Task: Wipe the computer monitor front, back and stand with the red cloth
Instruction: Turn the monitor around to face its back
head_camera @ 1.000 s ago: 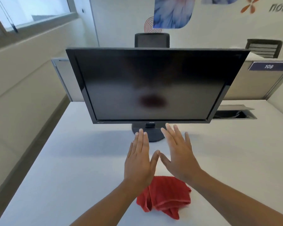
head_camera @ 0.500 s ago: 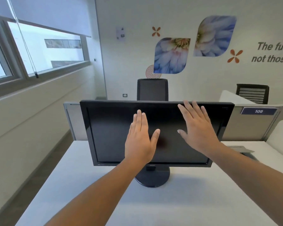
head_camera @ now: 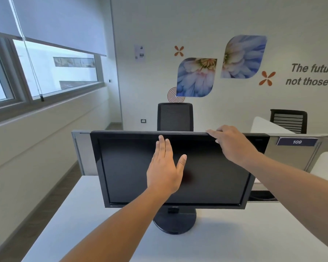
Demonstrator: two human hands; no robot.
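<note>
Straight-fingered left hand (head_camera: pixel 165 171) flat before monitor (head_camera: pixel 121 167) screen; right hand (head_camera: pixel 233 142) fingers curl over its top edge. White table (head_camera: pixel 254 233), office chair (head_camera: pixel 175 116) behind.

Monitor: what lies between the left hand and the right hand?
Only bare dark screen of the monitor, between left hand and right hand; head view.

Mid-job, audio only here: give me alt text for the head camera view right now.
A person's right hand grips the top edge of a black flat-screen computer monitor while the left hand is held flat, fingers straight, in front of its dark screen. The monitor sits on a round black stand on a white desk.
</note>
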